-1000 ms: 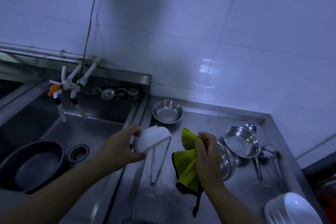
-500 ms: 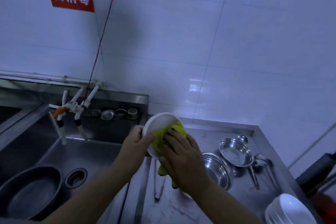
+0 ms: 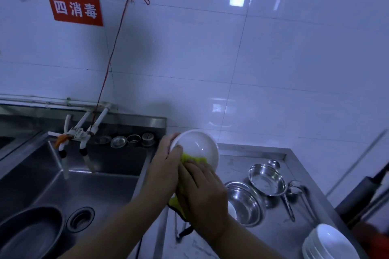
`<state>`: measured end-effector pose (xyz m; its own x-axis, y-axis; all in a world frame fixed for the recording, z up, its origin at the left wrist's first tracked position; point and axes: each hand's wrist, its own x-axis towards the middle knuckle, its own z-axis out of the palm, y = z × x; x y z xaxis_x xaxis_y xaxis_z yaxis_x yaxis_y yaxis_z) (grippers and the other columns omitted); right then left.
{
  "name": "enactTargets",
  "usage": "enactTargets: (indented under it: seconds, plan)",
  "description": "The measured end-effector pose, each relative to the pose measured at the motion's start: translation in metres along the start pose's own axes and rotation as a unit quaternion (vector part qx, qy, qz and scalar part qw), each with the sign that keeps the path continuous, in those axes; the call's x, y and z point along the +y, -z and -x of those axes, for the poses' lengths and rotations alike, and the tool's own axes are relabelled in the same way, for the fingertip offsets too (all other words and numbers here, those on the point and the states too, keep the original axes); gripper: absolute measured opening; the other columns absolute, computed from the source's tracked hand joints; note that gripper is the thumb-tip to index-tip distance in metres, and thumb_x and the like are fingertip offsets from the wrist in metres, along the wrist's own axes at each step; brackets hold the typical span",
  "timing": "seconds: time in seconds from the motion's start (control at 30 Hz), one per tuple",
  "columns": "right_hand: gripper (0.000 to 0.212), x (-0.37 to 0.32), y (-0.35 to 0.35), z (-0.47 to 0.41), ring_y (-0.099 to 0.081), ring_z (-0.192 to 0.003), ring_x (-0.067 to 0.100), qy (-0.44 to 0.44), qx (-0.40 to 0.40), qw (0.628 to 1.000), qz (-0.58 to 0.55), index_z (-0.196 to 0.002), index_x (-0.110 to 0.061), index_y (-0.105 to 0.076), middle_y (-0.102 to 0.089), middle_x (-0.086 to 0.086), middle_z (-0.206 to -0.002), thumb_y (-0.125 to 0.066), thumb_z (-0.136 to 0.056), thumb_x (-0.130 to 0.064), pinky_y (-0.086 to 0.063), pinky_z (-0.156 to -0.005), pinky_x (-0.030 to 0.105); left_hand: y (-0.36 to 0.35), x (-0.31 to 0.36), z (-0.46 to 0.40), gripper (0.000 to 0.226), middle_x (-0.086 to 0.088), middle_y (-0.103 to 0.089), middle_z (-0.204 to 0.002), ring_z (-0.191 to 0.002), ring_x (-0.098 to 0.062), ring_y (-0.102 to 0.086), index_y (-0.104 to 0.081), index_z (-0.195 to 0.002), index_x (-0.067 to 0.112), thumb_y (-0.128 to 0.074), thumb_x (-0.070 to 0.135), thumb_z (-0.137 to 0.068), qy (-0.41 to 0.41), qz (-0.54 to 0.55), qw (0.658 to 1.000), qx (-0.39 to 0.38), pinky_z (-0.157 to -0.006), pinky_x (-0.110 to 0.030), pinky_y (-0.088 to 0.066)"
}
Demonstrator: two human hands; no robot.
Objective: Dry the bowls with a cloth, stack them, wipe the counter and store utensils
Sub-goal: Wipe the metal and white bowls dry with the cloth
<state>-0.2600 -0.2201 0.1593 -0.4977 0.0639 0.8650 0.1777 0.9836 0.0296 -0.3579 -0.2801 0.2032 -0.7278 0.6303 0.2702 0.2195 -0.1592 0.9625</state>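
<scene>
Left grip (image 3: 166, 166) clasps white bowl (image 3: 197, 149); right grip (image 3: 202, 193) presses yellow cloth (image 3: 192, 159) inside it.

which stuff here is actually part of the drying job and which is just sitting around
In the job:
white bowl, held by the left hand
yellow cloth, pressed in by the right hand
stack of white bowls
steel bowls
ladles
counter

Lying about:
dark basin in the sink
strainers
red sign
</scene>
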Motion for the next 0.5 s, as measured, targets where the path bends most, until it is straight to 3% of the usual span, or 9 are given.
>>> enactTargets:
  seconds: [0.1,0.2,0.27,0.33,0.37,0.43,0.5]
  plan:
    - [0.037,0.001,-0.002,-0.002,-0.064,-0.106,0.026,0.015,0.021,1.000,-0.014,-0.112,-0.006,-0.069,-0.069,0.012,-0.109,-0.074,-0.079,-0.023,-0.048,-0.097,0.042,-0.001,0.004,-0.006,0.034,0.023,-0.061,-0.103,-0.091,0.011,-0.056,-0.057,-0.107,0.043,-0.042,0.032,-0.079,-0.022,0.016,1.000,-0.017,-0.072,-0.010,-0.044]
    - [0.030,0.029,0.008,-0.002,-0.064,-0.103,0.023,0.134,0.016,0.991,-0.019,-0.108,-0.008,-0.070,-0.071,0.010,-0.105,-0.077,-0.080,-0.018,-0.048,-0.096,0.039,0.008,0.011,-0.014,0.030,0.025,-0.062,-0.098,-0.088,0.013,-0.056,-0.060,-0.097,0.045,-0.043,0.030,-0.076,-0.038,-0.021,0.996,-0.079,-0.067,-0.001,-0.041]
    - [0.012,0.051,0.019,-0.004,-0.066,-0.099,0.023,0.234,-0.004,0.972,-0.016,-0.097,-0.011,-0.074,-0.072,0.008,-0.099,-0.071,-0.086,-0.014,-0.049,-0.095,0.037,0.015,0.020,-0.023,0.031,0.023,-0.061,-0.098,-0.085,0.014,-0.056,-0.058,-0.094,0.047,-0.043,0.029,-0.075,-0.037,-0.087,0.980,-0.175,-0.065,-0.001,-0.042]
    - [0.010,0.066,0.026,-0.008,-0.067,-0.095,0.025,0.295,-0.026,0.955,-0.015,-0.089,-0.012,-0.075,-0.072,0.007,-0.094,-0.066,-0.090,-0.012,-0.050,-0.091,0.037,0.021,0.026,-0.031,0.033,0.017,-0.061,-0.102,-0.087,0.005,-0.059,-0.056,-0.099,0.050,-0.043,0.031,-0.075,-0.017,-0.141,0.951,-0.274,-0.067,-0.009,-0.048]
    - [0.011,0.069,0.027,-0.010,-0.067,-0.094,0.025,0.302,-0.029,0.953,-0.012,-0.087,-0.011,-0.075,-0.072,0.007,-0.092,-0.065,-0.090,-0.012,-0.050,-0.091,0.037,0.022,0.027,-0.034,0.035,0.014,-0.062,-0.105,-0.089,0.000,-0.061,-0.057,-0.103,0.051,-0.044,0.033,-0.076,0.001,-0.136,0.948,-0.287,-0.069,-0.016,-0.052]
    - [0.012,0.066,0.028,-0.013,-0.067,-0.091,0.025,0.266,-0.014,0.964,0.002,-0.087,-0.010,-0.075,-0.072,0.008,-0.091,-0.064,-0.091,-0.012,-0.050,-0.092,0.038,0.022,0.025,-0.034,0.037,0.011,-0.063,-0.109,-0.093,-0.007,-0.063,-0.058,-0.107,0.051,-0.050,0.034,-0.075,0.025,-0.073,0.964,-0.256,-0.071,-0.023,-0.054]
    - [0.012,0.057,0.025,-0.016,-0.067,-0.092,0.025,0.190,0.009,0.981,0.021,-0.093,-0.008,-0.075,-0.072,0.008,-0.092,-0.068,-0.087,-0.016,-0.048,-0.096,0.037,0.010,0.017,-0.024,0.042,0.012,-0.064,-0.105,-0.092,-0.005,-0.063,-0.056,-0.106,0.049,-0.055,0.026,-0.071,0.001,-0.003,0.985,-0.172,-0.066,-0.015,-0.051]
